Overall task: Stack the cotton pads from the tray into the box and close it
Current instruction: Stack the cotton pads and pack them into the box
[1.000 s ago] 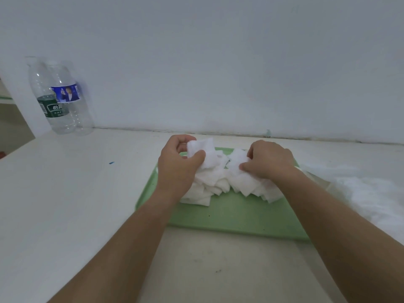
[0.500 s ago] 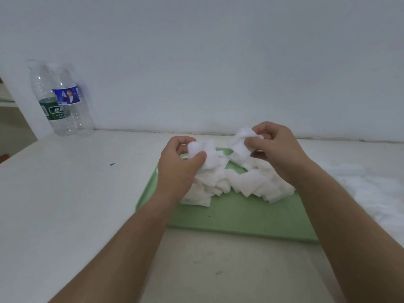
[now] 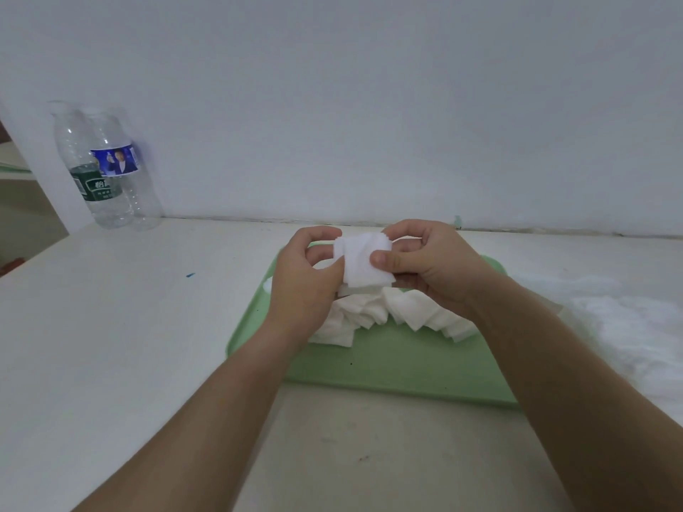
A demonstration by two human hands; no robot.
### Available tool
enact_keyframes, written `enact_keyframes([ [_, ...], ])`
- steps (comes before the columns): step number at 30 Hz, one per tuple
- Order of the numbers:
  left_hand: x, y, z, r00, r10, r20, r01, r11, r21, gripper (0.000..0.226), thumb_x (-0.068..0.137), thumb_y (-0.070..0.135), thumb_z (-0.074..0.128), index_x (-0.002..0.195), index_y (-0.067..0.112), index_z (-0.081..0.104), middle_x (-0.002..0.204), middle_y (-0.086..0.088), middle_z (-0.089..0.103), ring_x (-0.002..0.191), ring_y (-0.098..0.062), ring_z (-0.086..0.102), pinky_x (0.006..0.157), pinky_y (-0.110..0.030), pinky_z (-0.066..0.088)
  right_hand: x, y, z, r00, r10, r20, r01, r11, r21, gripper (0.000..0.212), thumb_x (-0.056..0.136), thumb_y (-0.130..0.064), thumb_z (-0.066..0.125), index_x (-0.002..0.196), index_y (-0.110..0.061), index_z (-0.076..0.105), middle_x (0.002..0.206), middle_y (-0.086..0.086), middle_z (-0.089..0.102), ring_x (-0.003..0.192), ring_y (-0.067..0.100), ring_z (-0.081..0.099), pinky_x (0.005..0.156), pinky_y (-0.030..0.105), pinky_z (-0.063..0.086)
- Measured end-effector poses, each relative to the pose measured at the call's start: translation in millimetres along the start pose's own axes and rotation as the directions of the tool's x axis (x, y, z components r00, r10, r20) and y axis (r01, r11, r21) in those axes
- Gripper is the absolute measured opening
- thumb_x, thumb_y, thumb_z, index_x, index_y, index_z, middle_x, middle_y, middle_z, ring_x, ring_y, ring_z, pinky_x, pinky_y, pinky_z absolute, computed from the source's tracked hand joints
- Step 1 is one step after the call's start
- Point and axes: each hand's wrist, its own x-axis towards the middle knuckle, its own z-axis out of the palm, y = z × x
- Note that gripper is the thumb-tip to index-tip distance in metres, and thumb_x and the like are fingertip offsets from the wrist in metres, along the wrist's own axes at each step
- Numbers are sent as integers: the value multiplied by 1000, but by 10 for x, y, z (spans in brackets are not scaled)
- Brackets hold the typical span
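Observation:
A light green tray lies on the white table, with a heap of square white cotton pads on its far half. Above the heap, my left hand and my right hand together hold a small stack of cotton pads between thumbs and fingers. My right thumb presses on the front face of the stack. My left hand grips its left edge. No box shows in this view.
Two clear plastic water bottles stand at the far left against the white wall. A fluffy white mass lies on the table right of the tray. The table's left edge drops off near the bottles.
My right hand has carried its picked-up pad left and joined it to the pads in my left hand. Both hands rose a little above the heap.

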Motion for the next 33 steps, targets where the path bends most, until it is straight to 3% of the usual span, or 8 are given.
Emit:
enact_keyframes([
  [3, -4, -2, 9, 1000, 19, 0, -19, 1000, -1, 24, 91, 5, 69, 112, 16, 63, 88, -2, 76, 61, -12, 67, 52, -26, 52, 0, 9, -1, 999, -1, -44, -1, 999, -45, 29, 74, -1, 82, 95, -6, 63, 73, 10, 70, 62, 18, 69, 53, 22, 53],
  [13, -10, -7, 35, 1000, 24, 19, -24, 1000, 8, 13, 98, 18, 63, 110, 14, 65, 71, 5, 68, 67, -19, 64, 66, -45, 58, -2, 46, -17, 994, -11, -109, -11, 980, -199, 43, 67, -3, 89, 102, 0, 65, 71, 8, 72, 66, 18, 72, 60, 26, 57],
  [15, -19, 40, 56, 999, -29, 16, 30, 998, -47, 18, 101, 28, 58, 111, 15, 64, 78, 6, 70, 76, -26, 70, 71, -52, 60, 5, 46, -16, 992, -23, -121, -6, 972, -234, 43, 67, -4, 90, 102, -1, 65, 67, 4, 70, 62, 16, 70, 59, 26, 57],
  [17, -39, 82, 67, 997, -63, 37, 65, 994, -82, 26, 98, 35, 62, 116, 17, 61, 85, 7, 73, 80, -23, 74, 71, -46, 61, 3, 37, -22, 991, -43, -130, 7, 964, -265, 44, 66, -7, 91, 102, -1, 65, 66, 3, 69, 62, 17, 69, 61, 28, 59],
  [20, -79, 100, 63, 996, -3, 84, 2, 1000, 11, 43, 85, 23, 80, 121, 19, 57, 101, 1, 74, 85, -17, 76, 74, -36, 61, -24, 8, -8, 986, -84, -145, 40, 958, -284, 40, 68, -8, 90, 100, -5, 66, 67, 3, 68, 62, 16, 68, 62, 27, 58],
  [23, -102, 141, 85, 994, 30, 107, -35, 998, 43, 45, 85, 10, 79, 123, 19, 57, 113, -3, 72, 90, -22, 75, 74, -33, 61, -67, -17, 20, 976, -125, -181, 70, 957, -283, 27, 77, -11, 83, 99, -12, 68, 69, 2, 66, 65, 15, 67, 66, 28, 59],
  [28, -135, 322, 150, 986, 44, 160, -56, 996, 72, 39, 90, 2, 69, 122, 19, 57, 111, -4, 72, 88, -23, 75, 75, -37, 62, -242, -152, -50, 981, -106, -162, 53, 950, -307, 27, 91, -30, 70, 117, -25, 64, 103, 5, 71, 92, 15, 72, 83, 33, 59],
  [33, -335, 527, 319, 954, 55, 295, -77, 995, 65, 41, 89, 0, 70, 121, 22, 57, 108, 1, 74, 84, -22, 76, 72, -33, 62, -591, -433, -292, 999, -41, -32, 25, 921, -389, 30, 90, -36, 71, 115, -19, 68, 104, 4, 75, 94, 12, 72, 85, 35, 60],
])
